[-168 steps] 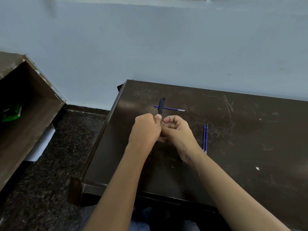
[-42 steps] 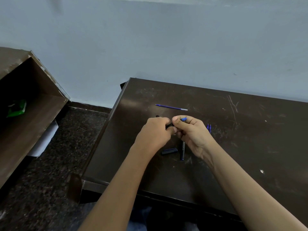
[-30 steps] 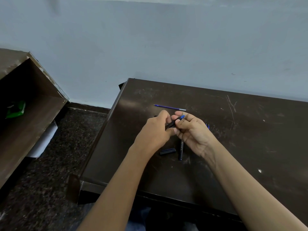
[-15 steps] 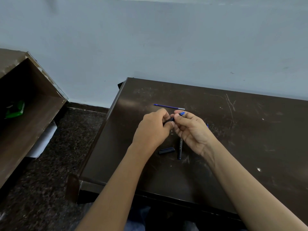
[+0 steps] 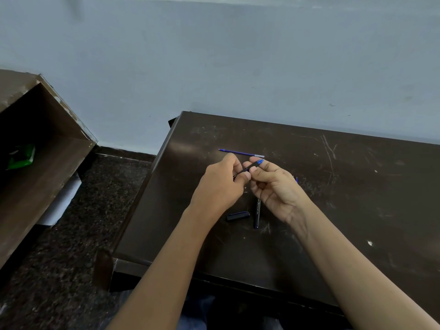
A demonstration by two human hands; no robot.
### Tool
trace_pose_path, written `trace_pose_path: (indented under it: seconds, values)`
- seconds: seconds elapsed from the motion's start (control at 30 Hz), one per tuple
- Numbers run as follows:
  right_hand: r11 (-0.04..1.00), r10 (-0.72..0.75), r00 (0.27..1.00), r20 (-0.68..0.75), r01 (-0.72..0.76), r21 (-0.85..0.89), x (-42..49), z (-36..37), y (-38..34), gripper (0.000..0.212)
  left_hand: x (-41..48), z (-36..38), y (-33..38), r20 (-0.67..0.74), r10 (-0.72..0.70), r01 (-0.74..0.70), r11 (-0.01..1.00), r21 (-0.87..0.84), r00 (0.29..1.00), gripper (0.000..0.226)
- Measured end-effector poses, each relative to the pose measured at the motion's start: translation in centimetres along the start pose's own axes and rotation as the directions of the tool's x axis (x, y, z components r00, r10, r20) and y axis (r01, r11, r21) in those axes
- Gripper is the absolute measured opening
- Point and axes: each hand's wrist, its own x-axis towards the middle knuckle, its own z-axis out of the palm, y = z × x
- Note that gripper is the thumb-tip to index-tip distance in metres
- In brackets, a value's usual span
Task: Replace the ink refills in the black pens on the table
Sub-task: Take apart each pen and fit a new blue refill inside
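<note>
We hold a black pen [image 5: 252, 165] just above the scratched dark desk [image 5: 357, 198], left hand [image 5: 220, 186] and right hand [image 5: 277, 186] each in a pinching grip on it. A blue refill [image 5: 240, 153] lies beyond, and a cap [image 5: 237, 216] nearer. A pale wall [image 5: 238, 67] stands behind, with speckled floor [image 5: 59, 270] and a wooden shelf [image 5: 35, 175] to the left.

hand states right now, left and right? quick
Left hand: gripping the lower end of the black pen.
Right hand: fingers pinching the same pen near its blue-tipped end.
</note>
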Motion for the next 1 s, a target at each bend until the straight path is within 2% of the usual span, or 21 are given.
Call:
trace_pose_path:
  seconds: [0.07, 0.2, 0.33, 0.47, 0.57, 0.7, 0.87, 1.0]
  values:
    - [1.000, 0.001, 1.000, 0.013, -0.001, 0.002, 0.00, 0.02, 0.01, 0.025, 0.11, -0.02, 0.05, 0.015, -0.027, 0.027, 1.000, -0.015, 1.000, 0.013]
    - [1.000, -0.001, 1.000, 0.028, 0.000, 0.020, 0.00, 0.14, -0.04, 0.028, 0.22, -0.04, 0.11, 0.019, -0.053, 0.053, 0.998, 0.027, 0.998, 0.028]
    - [0.999, -0.005, 0.999, 0.033, 0.003, 0.048, 0.08, 0.25, -0.02, 0.032, -0.01, -0.18, -0.05, 0.030, -0.023, 0.025, 0.997, -0.068, 0.999, 0.014]
    - [0.998, -0.021, 0.998, 0.051, 0.018, 0.067, 0.24, 0.24, 0.23, 0.020, 0.00, -0.05, -0.20, 0.029, -0.029, 0.031, 0.995, -0.096, 0.999, 0.009]
    - [0.999, -0.017, 1.000, 0.026, 0.018, -0.036, 0.24, 0.14, 0.49, 0.002, 0.05, -0.11, -0.13, 0.033, -0.031, 0.033, 0.997, -0.075, 0.999, 0.009]
    - [0.994, -0.011, 0.999, -0.048, 0.005, -0.113, 0.24, 0.06, 0.60, 0.002, 0.09, -0.33, 0.02, 0.048, -0.045, 0.047, 0.997, -0.054, 0.998, 0.011]
    - [1.000, 0.015, 0.999, -0.032, -0.016, -0.015, 0.11, 0.50, 0.31, 0.017, 0.09, -0.52, 0.25, 0.068, -0.070, 0.076, 0.993, -0.092, 0.995, 0.008]
    - [0.994, 0.039, 0.998, -0.038, -0.035, 0.104, 0.14, 0.67, 0.42, 0.028, -0.14, -0.96, 0.38, 0.154, -0.091, 0.108, 0.989, -0.105, 0.984, 0.015]
